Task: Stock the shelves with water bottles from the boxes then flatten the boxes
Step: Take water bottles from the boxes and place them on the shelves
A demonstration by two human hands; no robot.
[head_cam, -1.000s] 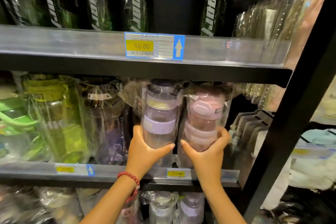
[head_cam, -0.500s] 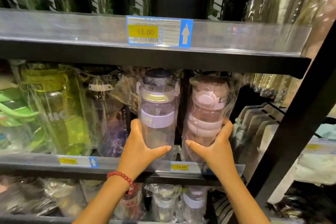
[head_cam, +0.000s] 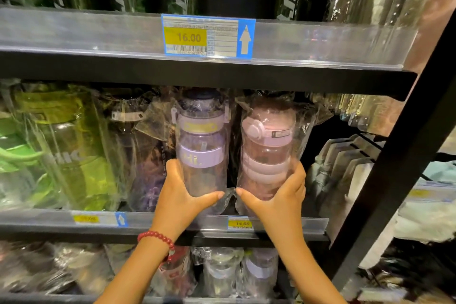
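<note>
1. Both bottles stand in about the same place on the middle shelf (head_cam: pixel 271 223) as before.
2. Left hand (head_cam: pixel 182 195) holds the purple bottle (head_cam: pixel 201 148), marked "Hi.", mid-frame.
3. Right hand (head_cam: pixel 278 195) holds the pink bottle (head_cam: pixel 267 150) beside it.
4. Price tags read "16.00" (head_cam: pixel 188 37) and "14.00" (head_cam: pixel 241 224).

Two plastic-wrapped clear water bottles (head_cam: pixel 201 153) (head_cam: pixel 267 153) are standing side by side on the middle black metal shelf (head_cam: pixel 283 236), beneath the yellow price label (head_cam: pixel 207 37) and right of a wrapped green bottle (head_cam: pixel 74 148).
</note>
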